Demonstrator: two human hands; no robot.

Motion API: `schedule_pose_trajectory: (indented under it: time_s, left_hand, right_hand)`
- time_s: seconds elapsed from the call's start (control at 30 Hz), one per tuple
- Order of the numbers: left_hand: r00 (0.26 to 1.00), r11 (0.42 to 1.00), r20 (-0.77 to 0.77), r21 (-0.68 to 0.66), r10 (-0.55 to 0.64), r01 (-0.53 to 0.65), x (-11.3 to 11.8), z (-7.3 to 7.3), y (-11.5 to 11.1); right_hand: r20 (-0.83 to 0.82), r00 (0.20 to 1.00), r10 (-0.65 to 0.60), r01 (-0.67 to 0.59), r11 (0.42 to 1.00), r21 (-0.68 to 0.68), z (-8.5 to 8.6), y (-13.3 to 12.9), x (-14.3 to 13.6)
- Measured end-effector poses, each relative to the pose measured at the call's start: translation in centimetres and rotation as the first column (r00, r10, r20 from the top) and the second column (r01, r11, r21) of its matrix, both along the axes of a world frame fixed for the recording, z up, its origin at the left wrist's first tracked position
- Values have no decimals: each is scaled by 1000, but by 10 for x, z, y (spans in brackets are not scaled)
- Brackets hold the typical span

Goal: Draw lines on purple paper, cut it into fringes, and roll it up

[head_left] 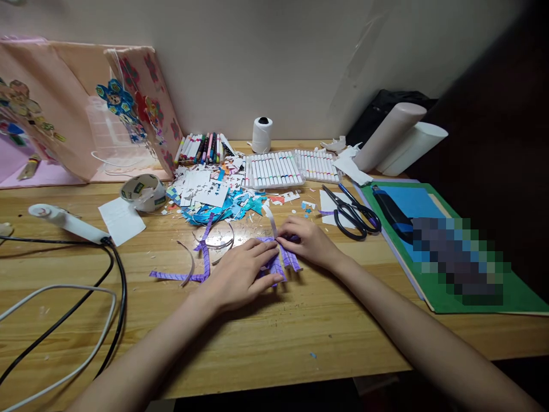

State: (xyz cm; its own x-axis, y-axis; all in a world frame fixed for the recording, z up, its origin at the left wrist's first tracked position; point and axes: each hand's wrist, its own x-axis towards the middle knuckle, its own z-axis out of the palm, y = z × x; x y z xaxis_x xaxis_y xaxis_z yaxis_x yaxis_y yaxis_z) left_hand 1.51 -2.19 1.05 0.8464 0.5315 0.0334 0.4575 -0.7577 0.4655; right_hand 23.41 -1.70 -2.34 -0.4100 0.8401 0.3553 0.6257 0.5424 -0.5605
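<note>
In the middle of the table, purple paper pieces (278,269) marked with dark lines lie under and between my hands. My left hand (240,270) rests on them with its fingers stretched out and thumb apart, covering part of the paper. Closed in a pinch, my right hand (309,243) grips a narrow paper strip (270,220), whose pale end curls up away from me. Left of the hands lie an L-shaped purple paper strip (178,277) and several thin curled strips (189,260).
Black scissors (352,216) lie beyond my right hand, beside a green board (429,286). Paper scraps (206,191), marker sets (274,170) and a thread spool (262,135) are at the back. A tape roll (148,194) and a corded white tool (71,223) occupy the left.
</note>
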Motion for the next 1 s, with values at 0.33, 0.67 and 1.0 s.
schedule_pose_trajectory:
  time_s: [0.33,0.67,1.0]
  left_hand:
    - [1000,1000,2,2,-8,8,0,1,0]
    - [1000,1000,-6,-1,-6,6,0,1,-1]
    - [999,999,-13,-4,35,-35,1,-3,-3]
  right_hand:
    - [8,1000,-13,13,999,32,-1,2,-3]
    - [-25,1000,-12,10,998,-57,0,1,0]
    - [-12,999,42,-43,999,-33,0,3,5]
